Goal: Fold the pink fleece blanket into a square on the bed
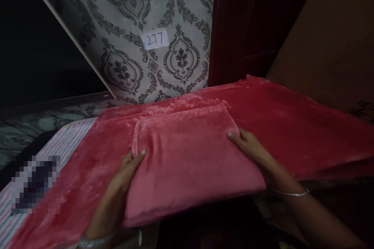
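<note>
A plush pink-red blanket (292, 124) lies spread over a bed. Its near part is folded into a thick rectangular panel (187, 163) that reaches the bed's front edge. My left hand (122, 179) grips the panel's left edge, thumb on top and fingers tucked under the fabric. My right hand (251, 148) holds the panel's right edge the same way, near its far corner. A thin bangle (292, 193) circles my right wrist, and a pale bangle (96, 241) my left wrist.
A striped sheet (70, 136) shows at the left beside the blanket, with a blurred patch (35, 184) on it. Behind stands a grey damask-patterned wall (152, 15) with a paper label reading 277 (154, 39), a dark red door (248, 19), and a brown panel (330, 46) at right.
</note>
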Available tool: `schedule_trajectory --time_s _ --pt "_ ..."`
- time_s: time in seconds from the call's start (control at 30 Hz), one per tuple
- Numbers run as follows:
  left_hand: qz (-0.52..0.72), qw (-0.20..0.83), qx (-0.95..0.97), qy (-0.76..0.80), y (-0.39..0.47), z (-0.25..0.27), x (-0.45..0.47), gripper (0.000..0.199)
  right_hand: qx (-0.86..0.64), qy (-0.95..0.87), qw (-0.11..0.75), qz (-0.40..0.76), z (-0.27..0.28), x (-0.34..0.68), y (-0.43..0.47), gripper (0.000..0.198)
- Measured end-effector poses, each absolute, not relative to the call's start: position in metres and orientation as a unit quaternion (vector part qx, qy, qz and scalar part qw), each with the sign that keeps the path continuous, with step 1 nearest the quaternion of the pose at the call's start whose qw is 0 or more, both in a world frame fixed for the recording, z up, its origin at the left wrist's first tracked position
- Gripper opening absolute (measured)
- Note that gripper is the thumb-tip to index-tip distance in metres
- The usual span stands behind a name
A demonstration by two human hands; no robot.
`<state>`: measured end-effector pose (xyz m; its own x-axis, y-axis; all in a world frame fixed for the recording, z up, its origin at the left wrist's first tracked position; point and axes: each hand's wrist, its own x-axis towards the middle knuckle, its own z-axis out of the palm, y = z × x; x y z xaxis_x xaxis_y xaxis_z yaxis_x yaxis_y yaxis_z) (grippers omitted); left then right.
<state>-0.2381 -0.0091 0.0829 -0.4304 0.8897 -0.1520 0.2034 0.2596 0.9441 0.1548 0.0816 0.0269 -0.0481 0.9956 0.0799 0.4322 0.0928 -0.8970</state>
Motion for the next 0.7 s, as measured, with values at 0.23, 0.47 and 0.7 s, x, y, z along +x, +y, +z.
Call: schedule_trajectory --time_s 0.23,0.47,0.7 --pt "0.459 0.268 0.412 0.740 -0.007 0.073 -0.247 0.066 -0.588 -0.590 0.451 0.320 0.007 0.152 0.089 0.048" --pt "0.500 0.454 0.290 0.678 -0.036 0.073 -0.254 0.066 -0.565 -0.587 0.402 0.417 0.026 0.171 0.062 0.060" --pt "0.476 0.373 0.272 0.748 -0.066 0.068 -0.251 0.075 -0.594 -0.573 0.434 0.362 0.011 0.176 0.015 0.076"
